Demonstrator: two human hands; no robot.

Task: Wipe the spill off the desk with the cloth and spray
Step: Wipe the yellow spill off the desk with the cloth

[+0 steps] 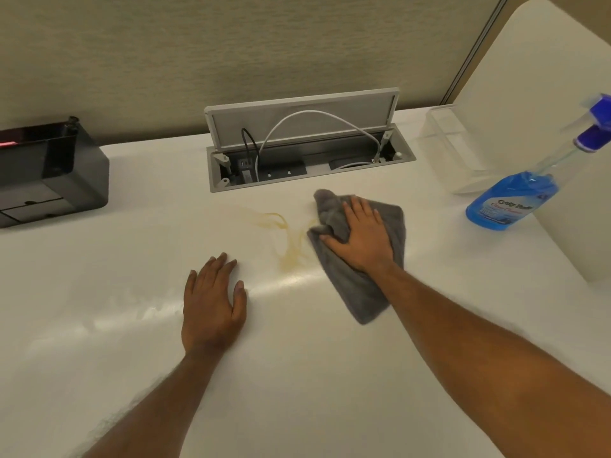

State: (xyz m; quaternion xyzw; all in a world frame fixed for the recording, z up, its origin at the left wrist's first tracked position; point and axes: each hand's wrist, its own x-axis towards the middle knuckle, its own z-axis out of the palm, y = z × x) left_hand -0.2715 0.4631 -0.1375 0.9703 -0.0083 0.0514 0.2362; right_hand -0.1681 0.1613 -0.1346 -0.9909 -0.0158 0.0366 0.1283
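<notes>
The right grip (362,236), fingers spread flat, presses the grey cloth (360,292) onto the table (132,259) at the right edge of the tan spill (287,239). Best to sweep left through the streaks with even pressure. The left grip (213,299) rests flat, holding nothing; the spray bottle (509,200) stands far right.

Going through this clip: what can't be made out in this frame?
Head view:
Yellowish spill: its right end is hidden under the grey cloth and the right hand pressing it.
Spray bottle: trigger head blurred and cut by the right edge; label print too small.
Black device: cut by the left edge.
</notes>
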